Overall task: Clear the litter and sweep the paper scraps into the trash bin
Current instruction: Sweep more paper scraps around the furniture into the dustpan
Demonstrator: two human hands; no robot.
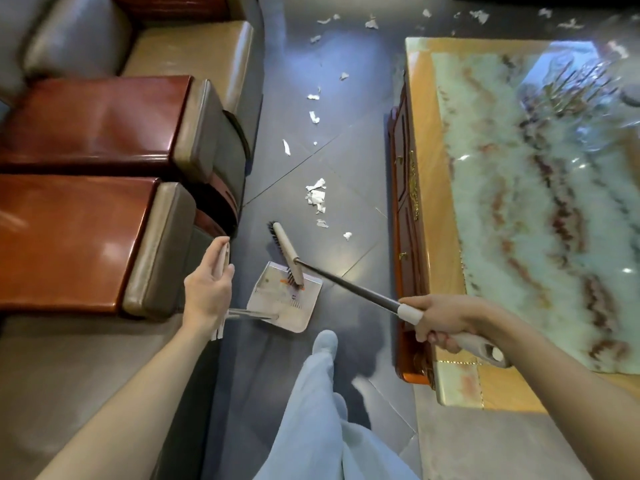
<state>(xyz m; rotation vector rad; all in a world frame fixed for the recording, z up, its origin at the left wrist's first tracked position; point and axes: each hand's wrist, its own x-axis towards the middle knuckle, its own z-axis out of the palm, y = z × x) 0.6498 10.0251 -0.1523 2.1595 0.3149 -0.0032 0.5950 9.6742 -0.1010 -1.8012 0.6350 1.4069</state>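
Between sofa [86,237] and marble table [433,168]: paper scraps [316,195] strewn along floor [346,150].

We see a floor [349,140] of dark tiles, smooth and glossy enough to mirror the light. The paper scraps [316,195] on it are white, matt and crumpled. The broom [287,249] has stiff dark bristles, a cream head and grip that look like matt plastic, and a dark shaft with a faint sheen, perhaps metal. The dustpan [273,303] is pale, smooth and slightly shiny. The sofa cushions [69,237] look like glossy red-brown leather with duller grey-brown edging. The tabletop [512,220] is polished stone, veined green-white and rust, highly reflective, in a frame [403,202] of lacquered wood. The trousers [311,410] are soft pale-blue cloth.
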